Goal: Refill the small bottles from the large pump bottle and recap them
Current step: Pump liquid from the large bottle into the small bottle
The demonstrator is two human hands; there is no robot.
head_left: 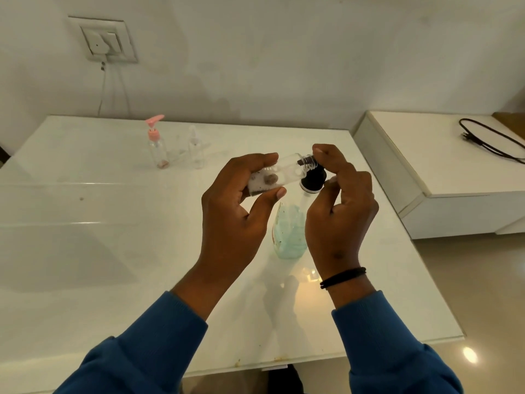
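Small bottle (279,173) tilted above large pump bottle (292,228), pinched in left hand (235,211) fingers; right hand (339,206) fingers curled at pump head (312,177).

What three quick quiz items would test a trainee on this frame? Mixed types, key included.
1. True or false: the small bottle in the left hand is capped.
2. Which cap is pink? A) pump bottle B) far bottle C) held one
3. Fill in: the right hand is at the black ____.

Key: 1 false, its threaded neck is bare; 2 B; 3 pump.
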